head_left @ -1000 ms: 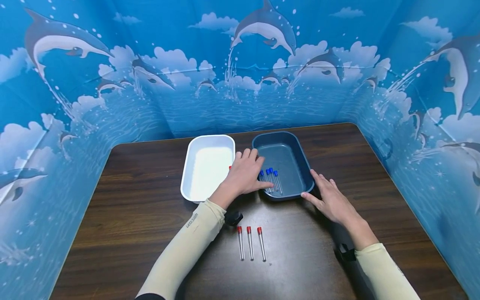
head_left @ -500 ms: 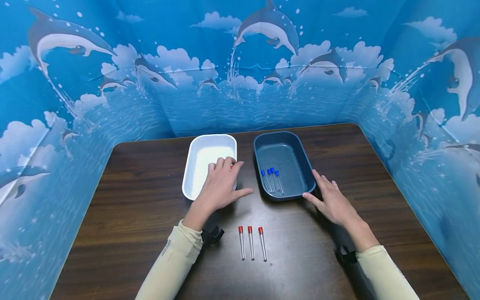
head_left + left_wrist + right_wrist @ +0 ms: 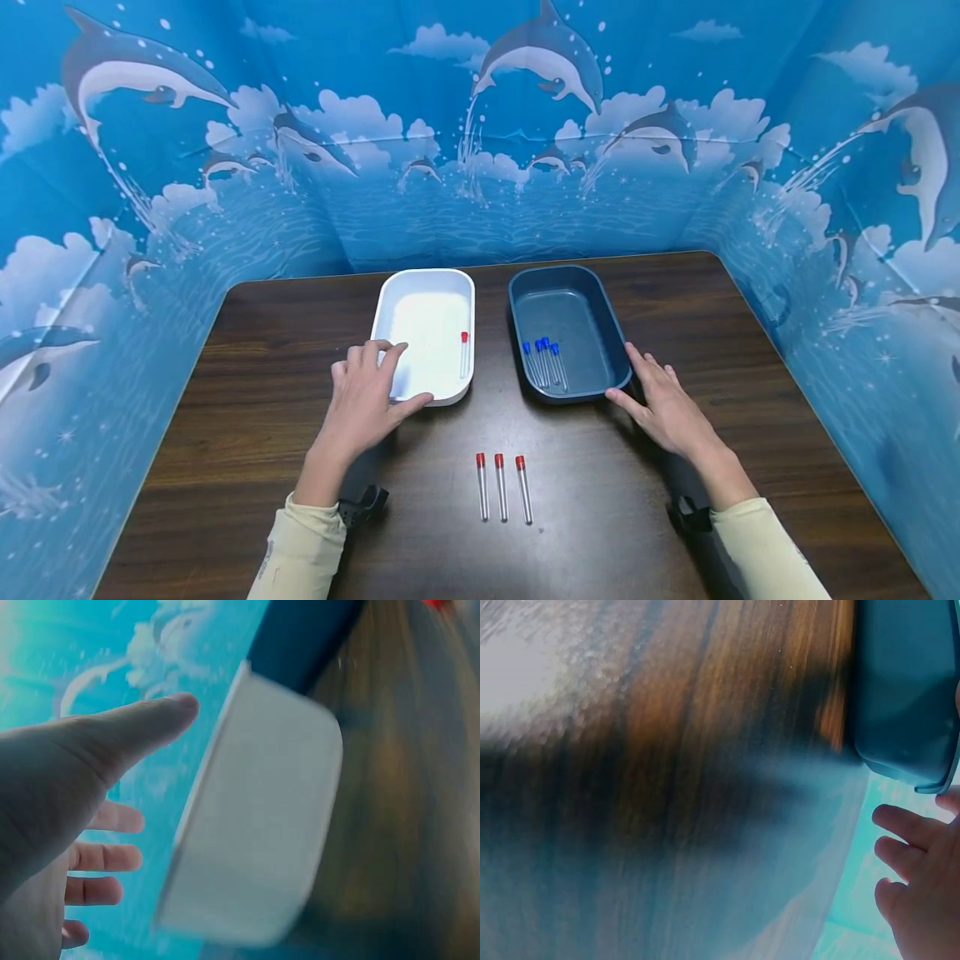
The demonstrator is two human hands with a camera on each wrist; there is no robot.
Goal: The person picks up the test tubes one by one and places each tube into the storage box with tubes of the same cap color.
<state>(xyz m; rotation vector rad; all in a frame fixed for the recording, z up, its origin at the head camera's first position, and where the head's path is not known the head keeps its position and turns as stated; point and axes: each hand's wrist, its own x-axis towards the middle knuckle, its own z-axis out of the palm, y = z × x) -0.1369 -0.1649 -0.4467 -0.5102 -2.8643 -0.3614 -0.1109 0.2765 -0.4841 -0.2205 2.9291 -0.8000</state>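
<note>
My left hand [image 3: 362,400] is at the front left corner of the white tray [image 3: 423,279], fingers spread and nothing held; in the left wrist view its thumb [image 3: 142,727] stretches toward the tray's wall. Inside that tray, along its right side, lies a red-capped tube [image 3: 464,354]. My right hand [image 3: 670,408] rests at the front right corner of the dark blue tray [image 3: 558,272], thumb and fingers spread along its rim. Several blue-capped tubes [image 3: 542,362] lie in the dark tray's front left part. Three red-capped clear tubes [image 3: 501,487] lie side by side on the table in front.
Both trays stand near the far edge of the dark wooden table [image 3: 600,533], a narrow strip of wood between them. A blue curtain [image 3: 450,208] printed with dolphins surrounds the table's back and sides.
My left hand has moved left, from between the trays across the white tray to its front left corner, uncovering the red-capped tube inside. The right hand has stayed at the dark tray.
</note>
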